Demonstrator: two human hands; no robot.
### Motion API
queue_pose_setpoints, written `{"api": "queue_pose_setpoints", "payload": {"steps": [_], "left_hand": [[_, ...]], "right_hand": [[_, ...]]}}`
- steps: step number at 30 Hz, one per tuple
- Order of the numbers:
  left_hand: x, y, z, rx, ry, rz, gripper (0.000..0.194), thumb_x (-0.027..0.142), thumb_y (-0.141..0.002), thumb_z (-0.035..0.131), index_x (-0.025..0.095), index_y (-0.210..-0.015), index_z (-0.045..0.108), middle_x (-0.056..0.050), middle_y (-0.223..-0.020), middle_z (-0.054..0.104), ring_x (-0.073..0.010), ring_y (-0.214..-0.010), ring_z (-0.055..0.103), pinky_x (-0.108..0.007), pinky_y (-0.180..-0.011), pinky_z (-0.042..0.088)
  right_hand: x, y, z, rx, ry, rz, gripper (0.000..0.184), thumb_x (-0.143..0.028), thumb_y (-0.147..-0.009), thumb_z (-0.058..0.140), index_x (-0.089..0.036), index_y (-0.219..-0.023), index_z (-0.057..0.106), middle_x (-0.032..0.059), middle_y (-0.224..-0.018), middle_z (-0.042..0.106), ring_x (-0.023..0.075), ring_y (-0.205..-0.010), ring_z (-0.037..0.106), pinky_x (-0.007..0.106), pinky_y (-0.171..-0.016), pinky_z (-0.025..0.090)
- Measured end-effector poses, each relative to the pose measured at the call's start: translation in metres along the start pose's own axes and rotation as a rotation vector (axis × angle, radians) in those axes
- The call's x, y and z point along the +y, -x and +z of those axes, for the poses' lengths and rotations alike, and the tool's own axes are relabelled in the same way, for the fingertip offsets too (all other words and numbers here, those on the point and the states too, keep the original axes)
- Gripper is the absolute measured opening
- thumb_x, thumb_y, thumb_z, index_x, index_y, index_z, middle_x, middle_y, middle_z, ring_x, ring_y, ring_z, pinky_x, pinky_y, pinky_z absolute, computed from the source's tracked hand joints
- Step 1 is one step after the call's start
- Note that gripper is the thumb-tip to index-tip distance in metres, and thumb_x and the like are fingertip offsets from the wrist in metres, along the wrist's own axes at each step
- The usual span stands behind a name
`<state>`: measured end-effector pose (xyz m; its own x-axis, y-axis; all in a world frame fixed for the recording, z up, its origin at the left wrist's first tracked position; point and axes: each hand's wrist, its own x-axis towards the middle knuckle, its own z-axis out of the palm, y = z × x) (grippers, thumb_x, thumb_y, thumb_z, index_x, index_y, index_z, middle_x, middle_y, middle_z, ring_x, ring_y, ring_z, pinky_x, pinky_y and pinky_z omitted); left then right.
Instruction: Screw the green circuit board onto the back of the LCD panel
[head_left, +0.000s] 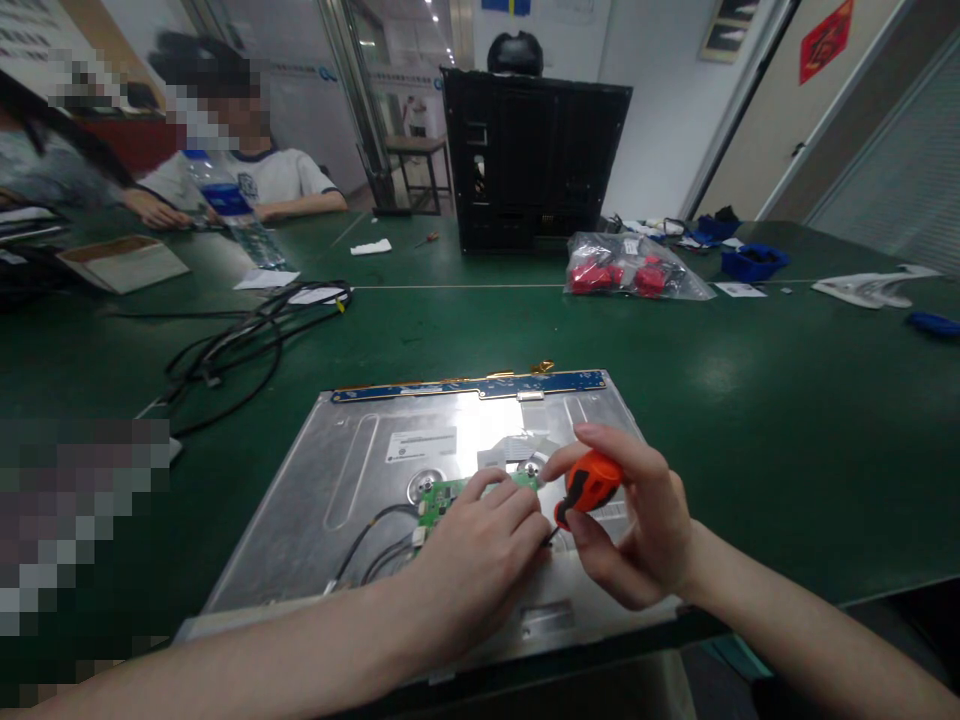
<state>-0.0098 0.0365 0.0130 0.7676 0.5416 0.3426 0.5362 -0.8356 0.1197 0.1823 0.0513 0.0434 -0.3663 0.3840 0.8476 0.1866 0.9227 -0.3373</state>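
A silver metal display panel (pixel 292 510) lies back side up on the green table, a narrow blue circuit strip (pixel 465 388) along its far edge. On the panel's middle sits a small green circuit board (pixel 433 500), with black cables (pixel 375 530) running from its left side. My left hand (pixel 487 530) bends its fingers over this board and holds it, covering much of it. An orange and black screwdriver (pixel 592 482) is pinched between the fingers and thumb of my right hand (pixel 637 510). Its shaft points down-left beside my left hand, which hides the tip.
Behind the panel stands a large black monitor housing (pixel 536 165). A clear bag with red parts (pixel 637 268) lies before it. Coiled black cables (pixel 255 330) and a water bottle (pixel 240 215) are on the left. A person (pixel 292 180) sits across the table (pixel 750 400).
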Motion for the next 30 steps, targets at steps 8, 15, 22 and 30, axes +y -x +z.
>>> {"api": "queue_pose_setpoints", "payload": {"steps": [8,15,22,30], "left_hand": [[-0.004,0.003,0.008,-0.046,0.038,0.007,0.009,0.014,-0.09,0.054,0.018,-0.094,0.061,-0.007,-0.095,0.069,-0.0262,-0.094,0.062,-0.046,-0.096,0.044],[-0.003,0.002,0.002,-0.091,0.053,-0.012,0.011,0.014,-0.093,0.051,0.019,-0.098,0.059,-0.008,-0.098,0.069,-0.0251,-0.096,0.063,-0.045,-0.097,0.044],[-0.002,0.003,0.004,-0.065,0.053,-0.024,0.013,0.012,-0.089,0.052,0.018,-0.096,0.06,-0.007,-0.096,0.069,-0.0253,-0.094,0.064,-0.045,-0.097,0.043],[-0.003,0.002,0.003,-0.086,0.066,-0.005,0.012,0.014,-0.086,0.054,0.019,-0.096,0.06,-0.008,-0.097,0.069,-0.0257,-0.094,0.063,-0.045,-0.096,0.044]], "right_hand": [[-0.001,-0.007,0.002,0.054,0.142,-0.102,0.059,-0.024,-0.093,0.061,-0.013,-0.147,0.042,0.0026,-0.077,0.065,0.0178,-0.061,0.059,0.028,-0.047,0.052],[-0.002,0.002,0.004,0.059,0.031,-0.045,0.067,-0.008,-0.085,0.057,-0.01,-0.149,0.035,0.0062,-0.09,0.066,0.0169,-0.064,0.063,0.029,-0.05,0.056],[0.0,0.007,0.005,0.056,-0.023,-0.058,0.071,-0.005,-0.079,0.054,-0.011,-0.148,0.036,0.0117,-0.111,0.065,0.0169,-0.077,0.069,0.029,-0.06,0.062],[-0.001,-0.001,0.005,0.059,-0.024,-0.077,0.069,-0.003,-0.08,0.055,-0.012,-0.146,0.038,0.0058,-0.098,0.065,0.0148,-0.073,0.066,0.027,-0.061,0.059]]}}
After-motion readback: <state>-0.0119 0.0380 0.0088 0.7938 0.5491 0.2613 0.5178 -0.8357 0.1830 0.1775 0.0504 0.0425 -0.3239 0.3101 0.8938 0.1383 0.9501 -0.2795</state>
